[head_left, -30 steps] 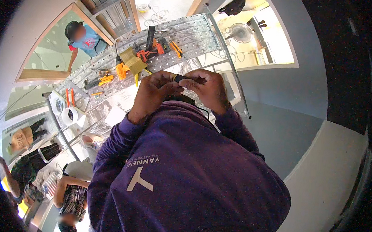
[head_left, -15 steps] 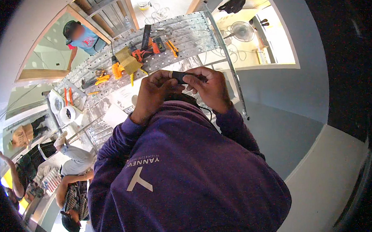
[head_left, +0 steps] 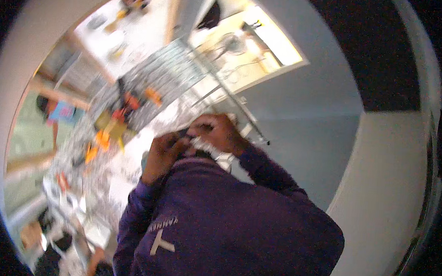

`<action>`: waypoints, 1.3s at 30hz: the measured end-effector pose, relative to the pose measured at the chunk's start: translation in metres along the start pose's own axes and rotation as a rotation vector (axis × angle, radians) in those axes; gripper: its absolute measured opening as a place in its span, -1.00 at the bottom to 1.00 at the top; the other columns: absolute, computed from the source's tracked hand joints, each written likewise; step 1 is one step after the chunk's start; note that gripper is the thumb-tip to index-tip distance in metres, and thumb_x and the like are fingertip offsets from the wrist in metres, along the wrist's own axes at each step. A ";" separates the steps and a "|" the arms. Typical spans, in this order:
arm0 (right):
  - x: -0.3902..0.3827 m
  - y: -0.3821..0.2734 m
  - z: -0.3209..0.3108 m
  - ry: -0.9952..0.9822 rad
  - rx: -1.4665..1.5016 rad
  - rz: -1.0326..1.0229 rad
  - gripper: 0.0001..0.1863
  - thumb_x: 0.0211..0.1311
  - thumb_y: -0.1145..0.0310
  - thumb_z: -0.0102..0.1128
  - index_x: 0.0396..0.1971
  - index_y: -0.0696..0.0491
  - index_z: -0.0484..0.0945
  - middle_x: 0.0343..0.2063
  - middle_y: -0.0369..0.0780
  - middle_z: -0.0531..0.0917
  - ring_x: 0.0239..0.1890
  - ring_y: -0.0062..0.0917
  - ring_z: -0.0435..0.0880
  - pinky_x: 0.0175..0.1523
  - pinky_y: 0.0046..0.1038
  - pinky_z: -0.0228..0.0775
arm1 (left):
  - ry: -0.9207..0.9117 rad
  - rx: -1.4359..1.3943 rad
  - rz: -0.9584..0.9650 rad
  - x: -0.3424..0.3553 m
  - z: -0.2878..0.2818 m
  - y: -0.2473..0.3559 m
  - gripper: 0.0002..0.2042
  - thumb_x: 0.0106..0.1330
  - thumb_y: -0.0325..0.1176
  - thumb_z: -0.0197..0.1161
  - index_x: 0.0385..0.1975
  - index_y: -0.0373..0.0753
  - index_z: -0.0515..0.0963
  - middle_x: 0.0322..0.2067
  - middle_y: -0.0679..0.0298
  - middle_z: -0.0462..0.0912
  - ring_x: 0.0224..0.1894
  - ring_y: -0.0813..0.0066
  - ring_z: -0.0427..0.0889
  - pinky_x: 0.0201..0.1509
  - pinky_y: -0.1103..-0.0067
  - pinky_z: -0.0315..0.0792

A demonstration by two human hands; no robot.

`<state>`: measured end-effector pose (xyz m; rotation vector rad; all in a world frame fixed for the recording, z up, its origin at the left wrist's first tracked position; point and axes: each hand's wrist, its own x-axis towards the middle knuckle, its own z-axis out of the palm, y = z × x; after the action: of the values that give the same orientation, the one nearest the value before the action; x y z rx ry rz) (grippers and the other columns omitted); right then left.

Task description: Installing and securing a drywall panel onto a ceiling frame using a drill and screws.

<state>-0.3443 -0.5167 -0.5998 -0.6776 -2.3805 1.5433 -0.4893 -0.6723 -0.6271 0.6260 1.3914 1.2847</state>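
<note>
Close together in front of my chest, my left hand [head_left: 162, 154] and my right hand [head_left: 215, 131] pinch a small dark piece [head_left: 183, 133] between them. Fingers cover most of it, and motion blur hides what kind of thing it is. The left fingers and thumb close on its near-left end. On its other side, the right hand's fingers are bent and pressed together. Both purple sleeves reach up from below.
Beyond my hands stands a perforated metal platform [head_left: 170, 66] with a side rail [head_left: 232, 101]. On it lie a yellow drill [head_left: 102, 140], a red-and-black power tool [head_left: 130, 102] and a cardboard-coloured box [head_left: 114, 125]. A person in blue [head_left: 62, 111] is at the left; other people are lower left.
My view has swung, so the platform, tools and window opening sit turned and further left. Both hands stay together on the dark piece, now lower and further left in the picture.
</note>
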 end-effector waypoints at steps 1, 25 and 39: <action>-0.001 -0.013 -0.002 0.018 -0.072 0.044 -0.82 0.27 0.31 0.33 -0.32 0.12 0.70 -0.41 -0.22 0.74 -0.37 -0.62 0.66 -0.21 -0.48 0.50 | -0.060 0.170 0.011 0.005 -0.003 0.005 -0.81 0.40 -0.36 0.22 -0.20 -0.38 0.60 -0.35 0.26 0.70 -0.35 0.57 0.62 -0.25 0.59 0.51; -0.108 -0.074 0.028 0.414 0.090 0.493 -0.63 0.43 0.10 0.16 -0.13 0.14 0.64 -0.44 -0.22 0.68 -0.45 -0.59 0.63 -0.29 -0.47 0.50 | -0.538 0.228 0.224 0.011 0.034 0.047 -0.83 0.37 -0.38 0.20 -0.40 -0.35 0.56 -0.65 0.27 0.58 -0.62 0.61 0.53 -0.54 0.60 0.39; -0.192 -0.020 -0.085 0.758 0.053 0.495 -0.52 0.43 -0.02 0.10 -0.13 0.17 0.60 -0.32 -0.11 0.68 -0.27 -0.39 0.70 -0.11 -0.34 0.53 | -0.857 0.400 0.122 0.105 0.193 0.038 -0.72 0.26 -0.34 0.31 -0.17 -0.44 0.64 -0.38 0.16 0.76 -0.33 0.51 0.72 -0.19 0.55 0.57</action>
<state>-0.1464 -0.5497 -0.5346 -1.5867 -1.6620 1.1703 -0.3502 -0.5008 -0.5953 1.3595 0.8790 0.6632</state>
